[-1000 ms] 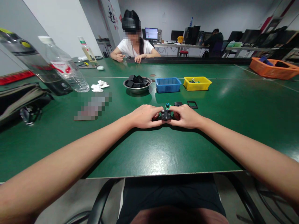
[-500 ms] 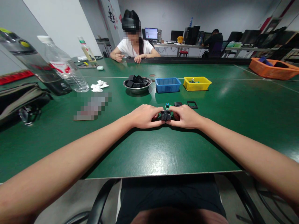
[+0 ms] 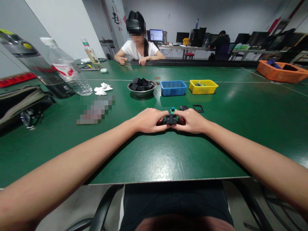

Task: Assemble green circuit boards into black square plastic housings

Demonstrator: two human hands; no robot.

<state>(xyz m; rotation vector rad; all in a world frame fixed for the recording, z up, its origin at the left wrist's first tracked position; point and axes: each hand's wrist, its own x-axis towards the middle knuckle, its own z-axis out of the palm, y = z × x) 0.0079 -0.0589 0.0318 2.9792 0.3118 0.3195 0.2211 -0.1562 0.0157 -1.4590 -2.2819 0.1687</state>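
Fingers [image 3: 162, 127] of the left hand [image 3: 148, 120] and right hand [image 3: 193, 120] grip a small black part [image 3: 171, 120] from both sides over the bench [image 3: 156, 154]; uneven pressure from either could tip it or send it slipping into the green board [image 3: 172, 111] just behind

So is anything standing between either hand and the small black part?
Nothing visible: the left hand and right hand grip the small black part from either side. The green-and-blue piece lies just beyond, not between.
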